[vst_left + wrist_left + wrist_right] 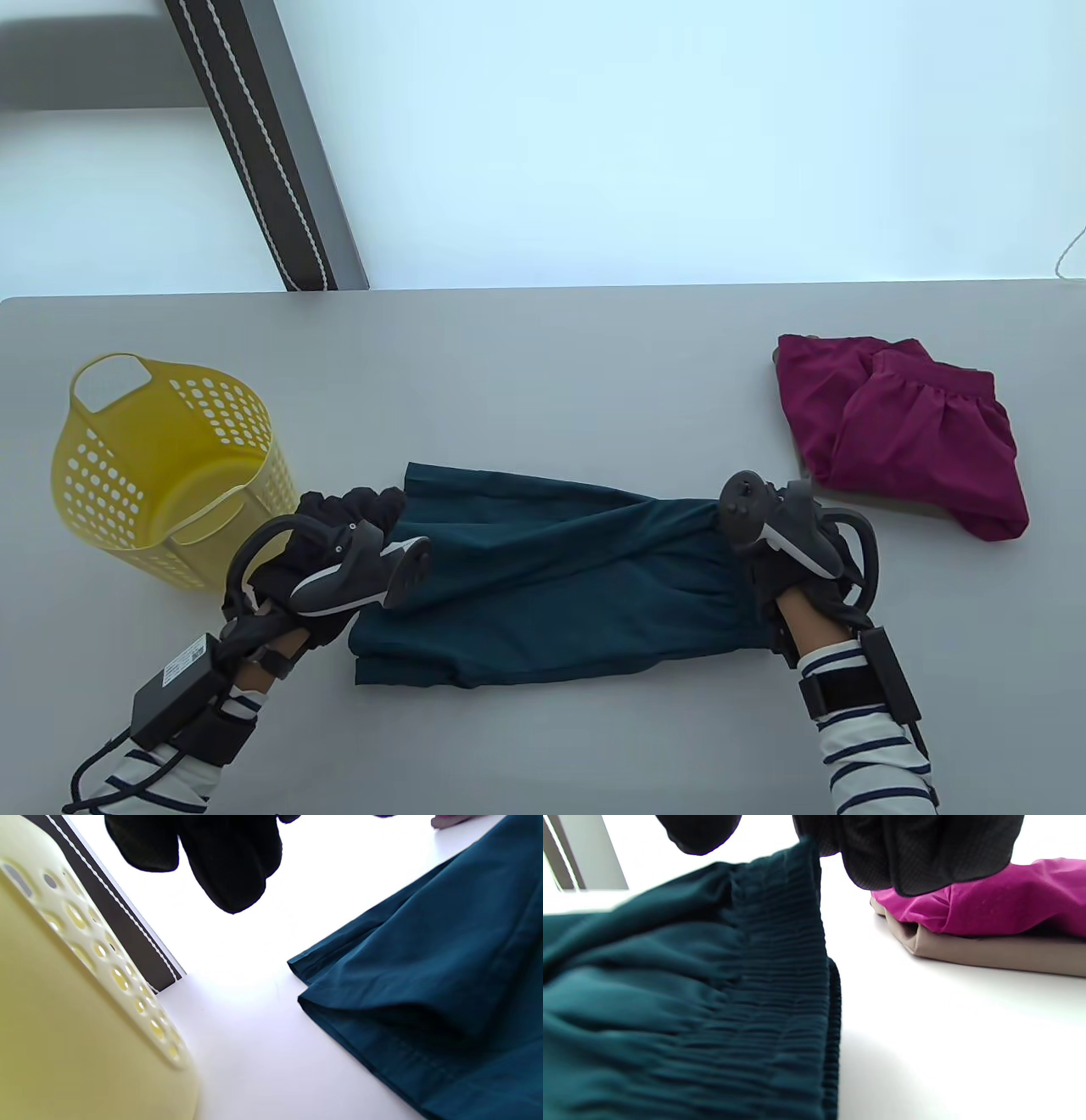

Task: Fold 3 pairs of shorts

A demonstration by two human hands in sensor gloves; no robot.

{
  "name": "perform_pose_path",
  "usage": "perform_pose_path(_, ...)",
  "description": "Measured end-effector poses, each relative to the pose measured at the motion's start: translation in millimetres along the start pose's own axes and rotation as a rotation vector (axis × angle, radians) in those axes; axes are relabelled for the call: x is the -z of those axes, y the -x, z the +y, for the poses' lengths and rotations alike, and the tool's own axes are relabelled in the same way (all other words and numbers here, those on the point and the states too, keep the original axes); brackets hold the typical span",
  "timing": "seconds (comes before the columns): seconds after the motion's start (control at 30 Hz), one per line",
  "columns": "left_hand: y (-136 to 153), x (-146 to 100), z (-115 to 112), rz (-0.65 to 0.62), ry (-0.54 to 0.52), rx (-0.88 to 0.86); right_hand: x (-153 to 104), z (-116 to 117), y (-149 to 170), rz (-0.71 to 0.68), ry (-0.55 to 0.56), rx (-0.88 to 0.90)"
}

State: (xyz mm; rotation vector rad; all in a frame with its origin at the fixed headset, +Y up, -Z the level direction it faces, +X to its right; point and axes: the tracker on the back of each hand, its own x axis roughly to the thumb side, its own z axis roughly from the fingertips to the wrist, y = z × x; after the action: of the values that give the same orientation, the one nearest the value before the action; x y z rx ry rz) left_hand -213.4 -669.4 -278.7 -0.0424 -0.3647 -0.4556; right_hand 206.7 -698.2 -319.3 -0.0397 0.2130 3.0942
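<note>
1. The teal shorts (543, 577) lie flat near the front of the worktop (543, 365), halved lengthwise as far as I can judge, with the leg hems at my left and the gathered waistband at my right.
2. My right hand (793, 552) pinches the waistband; in the right wrist view the elastic edge rises up into the gloved fingers (925, 857).
3. My left hand (339, 552) sits at the hem end. In the left wrist view its fingers (231, 866) hang above the worktop just beside the hem, and I cannot tell whether they grip the cloth or only hover over it.
4. At the right rear of the worktop a magenta pair (908, 424) lies folded on top of a beige pair (988, 950), whose edge shows only as a thin strip beneath it. I count those two as done.
5. The yellow basket (161, 467) stands at my left, and what I can see of its inside holds nothing, so I judge the teal pair to be the last.
6. What is left, by my reading: bring one end of the teal pair over to the other, flatten it, and set it with the stack at the right.
</note>
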Motion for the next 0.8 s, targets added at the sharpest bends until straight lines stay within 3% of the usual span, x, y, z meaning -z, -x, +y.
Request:
perform_pose_path(0.13,3,-39,6,-0.130,-0.159,-0.165,-30,-16,3,-0.077,0.073,0.059)
perform_pose_path(0.23,-5,-62,1,-0.243,-0.155,-0.334,-48,-20,2,-0.122,0.100,0.089)
perform_pose_path(0.33,-16,-74,-7,-0.300,-0.136,-0.258,-57,-13,1,-0.159,0.092,0.086)
perform_pose_path(0.43,-26,-79,-18,-0.292,-0.174,-0.127,-54,-1,-2,-0.165,-0.011,0.012)
perform_pose_path(0.63,-46,-79,-42,-0.308,-0.167,0.113,-39,43,7,0.006,-0.094,-0.111)
perform_pose_path(0.7,-47,-79,-43,-0.317,-0.156,0.126,-33,63,8,0.030,-0.229,-0.087)
perform_pose_path(0.8,-44,-78,-43,-0.307,-0.144,0.097,-31,70,-6,0.042,-0.236,-0.229)
